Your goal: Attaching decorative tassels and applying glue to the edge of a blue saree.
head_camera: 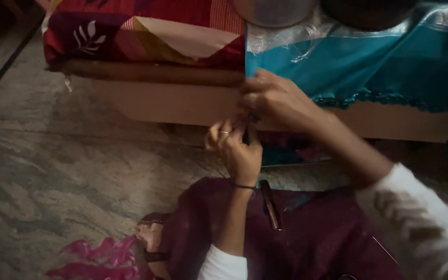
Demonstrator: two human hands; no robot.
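I am sitting on a grey-green marbled stone floor (53,171), facing the pale wooden edge of a low bed (172,103). A red patterned cover (141,31) is lying over its left part and a turquoise cloth (379,67) with a darker crocheted border is hanging over the right. Two round vessels are showing at the very top, cut off by the frame.

From the head camera, my right hand (276,98) is reaching forward to the cloth's left edge, fingers curled and pressed together where the turquoise meets the red cover. My left hand (237,148), with a ring and a thin dark wrist thread, is rising just below it, fingertips pinched together. Something small and dark (247,136) is sitting between the two hands; I cannot tell what it is, or which fingers are truly gripping it, because the picture is dim and soft there. A slim dark stick-like thing (270,205) is lying on my maroon lap.

As I judge it, the risk is losing that tiny piece: both hands are crowding one spot, and a loosened pinch could drop it into my lap's folds.
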